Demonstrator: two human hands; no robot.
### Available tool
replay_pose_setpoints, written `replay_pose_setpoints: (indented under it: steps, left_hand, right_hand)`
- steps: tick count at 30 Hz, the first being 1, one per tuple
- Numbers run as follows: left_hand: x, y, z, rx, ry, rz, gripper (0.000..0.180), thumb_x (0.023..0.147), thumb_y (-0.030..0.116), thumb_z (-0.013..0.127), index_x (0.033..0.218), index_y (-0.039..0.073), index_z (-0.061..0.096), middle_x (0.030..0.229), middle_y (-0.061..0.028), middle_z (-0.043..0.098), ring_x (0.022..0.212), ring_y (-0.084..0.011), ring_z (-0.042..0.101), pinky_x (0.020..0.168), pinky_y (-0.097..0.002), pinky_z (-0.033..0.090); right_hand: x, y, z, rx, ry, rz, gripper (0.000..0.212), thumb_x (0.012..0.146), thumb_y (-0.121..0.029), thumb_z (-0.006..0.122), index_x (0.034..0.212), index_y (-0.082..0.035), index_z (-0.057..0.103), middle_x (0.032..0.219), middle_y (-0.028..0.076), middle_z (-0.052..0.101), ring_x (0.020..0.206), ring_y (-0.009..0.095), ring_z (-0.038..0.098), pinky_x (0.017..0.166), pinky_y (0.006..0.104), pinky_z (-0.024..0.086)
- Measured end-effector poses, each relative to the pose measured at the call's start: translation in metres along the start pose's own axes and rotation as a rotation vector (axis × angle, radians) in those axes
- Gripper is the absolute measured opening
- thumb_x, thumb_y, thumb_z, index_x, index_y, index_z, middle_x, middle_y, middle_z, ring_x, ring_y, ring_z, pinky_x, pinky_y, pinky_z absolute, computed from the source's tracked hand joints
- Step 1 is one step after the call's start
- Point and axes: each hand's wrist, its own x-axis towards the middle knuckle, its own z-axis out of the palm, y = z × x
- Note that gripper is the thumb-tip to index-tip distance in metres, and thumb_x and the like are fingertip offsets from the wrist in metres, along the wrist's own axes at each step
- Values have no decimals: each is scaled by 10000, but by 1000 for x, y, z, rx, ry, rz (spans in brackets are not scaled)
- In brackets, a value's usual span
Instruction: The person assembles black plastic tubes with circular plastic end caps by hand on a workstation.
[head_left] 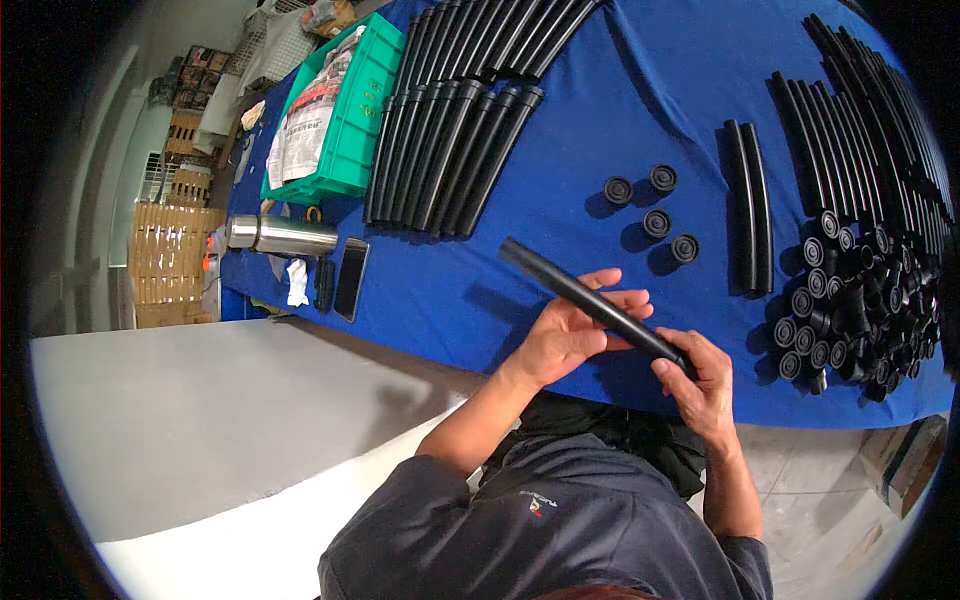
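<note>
We hold a black tube [590,300] slantwise over the blue bench's [620,120] near edge: our left hand [570,335] cradles its middle, fingers curled round it. Our right hand [700,385] pinches its lower end, perhaps over a cap, though we cannot tell. Four loose caps [652,210] lie just beyond.

Single head-worn fisheye view, looking steeply down, close over blue table [600,130]

Matt black plastic tube [590,302], blue cloth [600,130]
</note>
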Motion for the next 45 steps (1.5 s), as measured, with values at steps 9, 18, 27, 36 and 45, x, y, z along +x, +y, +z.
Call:
replay_pose_setpoints:
  steps: [9,18,27,36,45]
  left_hand:
    - [9,-14,-31,-101,-96,-9,346,915,56,706,1234,113,583,1313,-219,619,1277,-429,563,1044,-575,513]
    - [6,-16,-31,-36,-86,1,322,902,51,717,1182,114,572,1278,-213,625,1268,-421,568,1026,-561,533]
    - [7,-15,-26,-58,-50,-15,334,899,66,727,1185,104,559,1275,-202,632,1271,-399,574,1059,-535,512]
    - [8,-13,-22,-99,-72,-33,348,903,104,736,1193,108,544,1256,-217,646,1270,-404,576,1084,-527,481]
    - [8,-10,-27,-72,-90,-42,343,909,66,718,1199,104,537,1276,-244,625,1266,-415,573,1048,-501,525]
  right_hand:
    - [-5,0,1,-103,119,-75,343,776,-51,795,1078,21,652,923,114,663,815,203,644,735,303,502]
    - [-2,5,0,33,113,28,303,795,-41,778,1066,20,657,855,85,638,724,158,617,662,290,479]
    - [-1,0,0,-245,155,-266,326,804,-14,767,1102,16,639,959,139,648,808,244,655,699,325,507]
    - [-8,-11,-5,-54,38,85,336,801,9,765,1115,9,647,1060,201,669,914,281,685,786,369,554]
    - [-3,-10,-6,201,-44,454,413,782,32,784,1156,-14,615,1116,190,652,933,351,674,779,409,565]
